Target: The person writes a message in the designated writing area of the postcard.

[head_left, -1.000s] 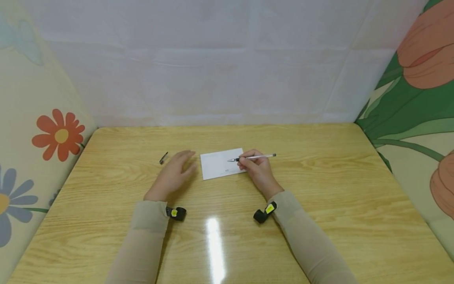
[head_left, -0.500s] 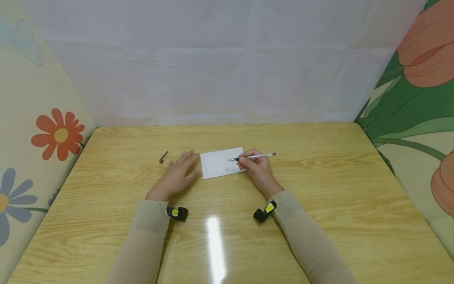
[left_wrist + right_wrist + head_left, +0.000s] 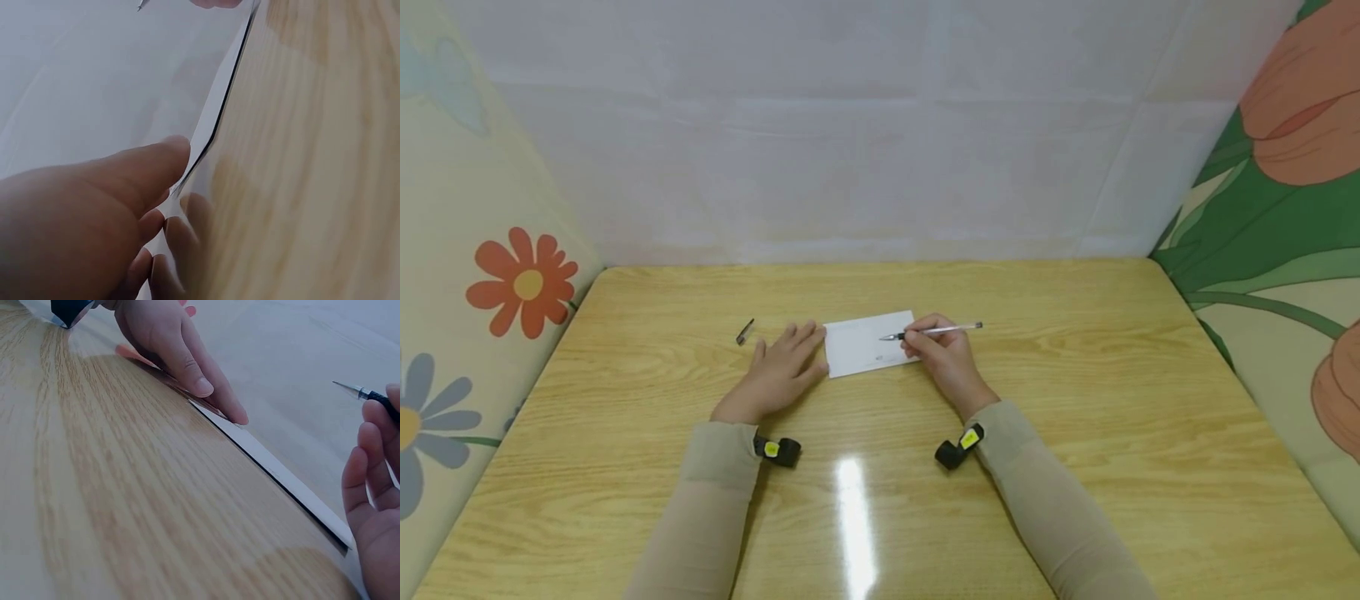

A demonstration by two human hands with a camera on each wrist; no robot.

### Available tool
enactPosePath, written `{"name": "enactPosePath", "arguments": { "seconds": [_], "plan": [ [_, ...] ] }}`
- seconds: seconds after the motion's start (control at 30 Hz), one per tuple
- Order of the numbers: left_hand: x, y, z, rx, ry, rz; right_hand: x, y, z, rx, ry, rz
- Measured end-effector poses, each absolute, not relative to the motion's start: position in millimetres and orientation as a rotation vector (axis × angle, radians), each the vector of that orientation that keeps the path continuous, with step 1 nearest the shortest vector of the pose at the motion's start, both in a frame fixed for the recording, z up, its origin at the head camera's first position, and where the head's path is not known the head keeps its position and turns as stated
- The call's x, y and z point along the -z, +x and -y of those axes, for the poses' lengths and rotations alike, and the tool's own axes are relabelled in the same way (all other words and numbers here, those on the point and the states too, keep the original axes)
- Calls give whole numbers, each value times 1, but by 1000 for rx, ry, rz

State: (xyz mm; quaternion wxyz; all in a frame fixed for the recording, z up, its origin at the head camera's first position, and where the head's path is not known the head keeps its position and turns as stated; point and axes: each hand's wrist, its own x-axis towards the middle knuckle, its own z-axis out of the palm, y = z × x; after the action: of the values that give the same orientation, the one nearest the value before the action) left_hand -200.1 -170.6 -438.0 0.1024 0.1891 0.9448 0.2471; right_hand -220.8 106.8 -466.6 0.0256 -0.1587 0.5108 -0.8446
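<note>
A white rectangle of paper lies on the table, with small dark marks near its lower edge. My left hand lies spread at the paper's left edge, thumb and fingertips touching it. In the left wrist view the thumb is straight at the paper's corner. My right hand pinches a clear-barrelled gel pen with a dark grip, over the paper's right part. The right wrist view shows the pen's tip pointing away from the fingers, above the paper. Left of my left hand lies a clear and black pen cap.
A wooden table spreads around both hands, with a bright reflection toward the front. Behind it hangs a white cloth. Flower-patterned panels stand along the left and right sides. Each wrist carries a small black camera.
My left hand has moved right, from beside the paper to its left edge, with the fingers spreading. The right hand and pen have stayed nearly still.
</note>
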Motion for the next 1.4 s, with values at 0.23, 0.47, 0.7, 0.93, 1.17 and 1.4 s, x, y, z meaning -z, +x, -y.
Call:
{"name": "enactPosePath", "arguments": {
  "seconds": [0.23,0.47,0.7,0.93,1.17,1.4],
  "plan": [
    [436,-199,169,-671,580,-2766,468,-220,-108,2611,-511,-1602],
    [440,-201,168,-672,588,-2778,468,-219,-109,2555,-438,-1730],
    [441,-202,168,-663,582,-2778,468,-218,-104,2481,-281,-1891],
    [443,-201,169,-654,562,-2779,461,-222,-92,2442,-273,-1989],
    [442,-200,170,-658,552,-2785,456,-229,-79,2430,-280,-2025],
    [442,-201,170,-666,544,-2794,452,-239,-69,2409,-270,-2076]
  ]
}}
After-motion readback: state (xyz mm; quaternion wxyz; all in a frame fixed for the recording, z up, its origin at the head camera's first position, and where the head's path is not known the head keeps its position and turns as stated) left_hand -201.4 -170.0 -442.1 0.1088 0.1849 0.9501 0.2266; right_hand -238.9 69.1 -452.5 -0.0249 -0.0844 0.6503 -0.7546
